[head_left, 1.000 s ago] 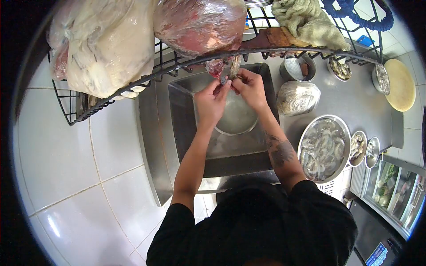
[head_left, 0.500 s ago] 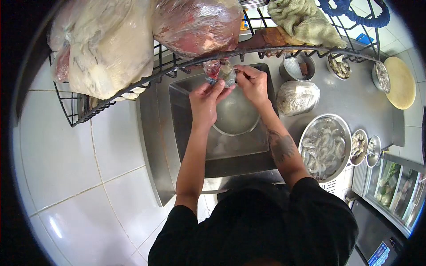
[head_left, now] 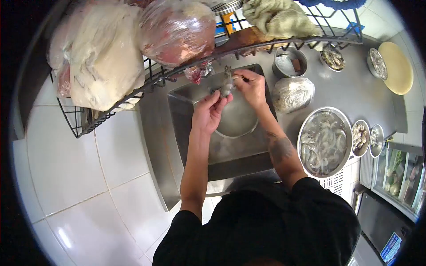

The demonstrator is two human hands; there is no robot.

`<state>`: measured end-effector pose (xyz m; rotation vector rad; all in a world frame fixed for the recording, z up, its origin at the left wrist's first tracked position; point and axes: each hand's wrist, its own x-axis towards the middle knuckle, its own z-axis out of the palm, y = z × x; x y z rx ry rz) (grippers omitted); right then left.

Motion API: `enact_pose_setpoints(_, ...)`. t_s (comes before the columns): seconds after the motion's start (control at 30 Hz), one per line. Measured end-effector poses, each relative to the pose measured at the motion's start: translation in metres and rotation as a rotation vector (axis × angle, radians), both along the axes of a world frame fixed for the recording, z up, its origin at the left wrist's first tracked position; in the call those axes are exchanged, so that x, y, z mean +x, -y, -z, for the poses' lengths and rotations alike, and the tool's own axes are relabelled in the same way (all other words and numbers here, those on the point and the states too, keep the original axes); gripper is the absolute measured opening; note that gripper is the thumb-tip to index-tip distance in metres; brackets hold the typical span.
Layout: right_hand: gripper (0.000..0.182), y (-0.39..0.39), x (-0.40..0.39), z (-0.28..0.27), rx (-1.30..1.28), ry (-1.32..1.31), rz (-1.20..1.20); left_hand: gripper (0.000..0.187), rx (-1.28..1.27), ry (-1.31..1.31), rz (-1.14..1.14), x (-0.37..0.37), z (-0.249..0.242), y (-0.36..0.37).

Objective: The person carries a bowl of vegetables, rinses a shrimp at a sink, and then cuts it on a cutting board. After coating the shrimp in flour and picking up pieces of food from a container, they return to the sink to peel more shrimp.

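Note:
A grey raw shrimp point(head_left: 227, 84) is held upright over the sink point(head_left: 217, 166), its upper end toward the rack. My left hand point(head_left: 209, 111) is closed, with thumb and fingertips gripping the shrimp's lower end. From the right, my right hand point(head_left: 252, 88) pinches at the shrimp's side, thumb and forefinger together. A small pale bit shows at those fingertips, too small to make out. Beneath both hands, a round metal bowl point(head_left: 235, 135) of cloudy water stands in the sink.
A large bowl of shrimp point(head_left: 324, 142) stands on the right, beside smaller bowls point(head_left: 360, 137). A plastic-wrapped bundle point(head_left: 293, 95) and a metal pot point(head_left: 289, 63) sit near the sink. Ahead, a black wire rack point(head_left: 208, 57) holds wrapped meat point(head_left: 177, 33) and a cloth point(head_left: 282, 20).
Both hands stay together at the shrimp, which now shows more fully between them. The view has shifted slightly, so the rack and wrapped meat appear farther left.

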<state>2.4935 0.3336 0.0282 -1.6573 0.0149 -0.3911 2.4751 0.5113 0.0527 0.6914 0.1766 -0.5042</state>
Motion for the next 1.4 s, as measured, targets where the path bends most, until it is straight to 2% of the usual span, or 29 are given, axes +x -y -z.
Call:
enact_pose_setpoints(0.03, 0.020, 0.001, -0.003, 0.001, 0.215, -0.203, -0.146, 0.018, 0.066, 0.074, 0.033, 0.000, -0.003, 0.004)
enact_pose_setpoints(0.07, 0.020, 0.004, -0.005, 0.004, 0.217, -0.199, -0.134, 0.018, 0.066, 0.077, 0.046, 0.001, -0.007, 0.007)
enact_pose_setpoints(0.13, 0.027, 0.007, -0.012, 0.012, 0.691, -0.166, -0.496, 0.019, 0.398, 0.229, 0.092, 0.000, -0.012, 0.006)
enact_pose_setpoints(0.17, 0.031, 0.011, -0.019, -0.001, 0.844, -0.223, -0.543, 0.019, 0.398, 0.230, 0.093, 0.002, -0.013, 0.004)
enact_pose_setpoints(0.23, 0.025, 0.017, -0.025, -0.025, 0.883, -0.285, -0.547, 0.019, 0.613, 0.284, 0.205, 0.009, -0.015, -0.001)
enact_pose_setpoints(0.27, 0.019, 0.018, -0.027, -0.030, 0.919, -0.348, -0.549, 0.019, 0.616, 0.281, 0.199, 0.009, -0.020, 0.000)
enact_pose_setpoints(0.3, 0.019, 0.018, -0.026, -0.026, 0.919, -0.351, -0.556, 0.019, 0.760, 0.397, 0.189, 0.008, -0.026, 0.002)
enact_pose_setpoints(0.33, 0.015, 0.018, -0.023, -0.021, 0.759, -0.376, -0.526, 0.019, 0.904, 0.513, 0.178, 0.008, -0.031, 0.003)
enact_pose_setpoints(0.37, 0.013, 0.018, -0.021, -0.020, 0.598, -0.398, -0.495, 0.019, 0.904, 0.510, 0.169, 0.009, -0.033, 0.002)
enact_pose_setpoints(0.43, 0.013, 0.022, -0.020, -0.021, 0.582, -0.417, -0.541, 0.020, 1.064, 0.652, 0.195, 0.013, -0.036, 0.000)
enact_pose_setpoints(0.57, 0.013, 0.023, -0.017, -0.027, 0.541, -0.384, -0.546, 0.021, 1.076, 0.713, 0.107, 0.015, -0.035, 0.002)
enact_pose_setpoints(0.63, 0.013, 0.020, -0.016, -0.026, 0.514, -0.343, -0.525, 0.021, 0.846, 0.615, 0.023, 0.016, -0.033, 0.007)
enact_pose_setpoints(0.67, 0.013, 0.019, -0.017, -0.027, 0.490, -0.303, -0.496, 0.021, 0.845, 0.615, 0.019, 0.014, -0.033, 0.010)
enact_pose_setpoints(0.73, 0.012, 0.014, -0.019, -0.026, 0.504, -0.283, -0.468, 0.018, 0.716, 0.421, 0.101, 0.009, -0.032, 0.014)
enact_pose_setpoints(0.8, 0.012, 0.008, -0.023, -0.028, 0.519, -0.263, -0.435, 0.017, 0.619, 0.397, 0.078, 0.009, -0.019, 0.012)
enact_pose_setpoints(0.87, 0.010, 0.005, -0.026, -0.030, 0.733, -0.311, -0.399, 0.015, 0.521, 0.371, 0.053, 0.010, -0.011, 0.011)
enact_pose_setpoints(0.93, 0.011, 0.005, -0.027, -0.028, 0.790, -0.305, -0.388, 0.013, 0.325, 0.290, 0.077, 0.009, -0.007, 0.010)
enact_pose_setpoints(1.03, 0.014, 0.003, -0.030, -0.035, 0.866, -0.301, -0.379, 0.013, 0.178, 0.242, 0.088, 0.012, -0.002, 0.006)
enact_pose_setpoints(1.23, 0.014, 0.002, -0.027, -0.028, 0.917, -0.303, -0.360, 0.011, 0.038, 0.163, 0.117, 0.016, 0.003, 0.007)
enact_pose_setpoints(1.4, 0.016, 0.004, -0.029, -0.028, 1.010, -0.330, -0.399, 0.012, 0.030, 0.101, 0.124, 0.016, 0.006, 0.010)
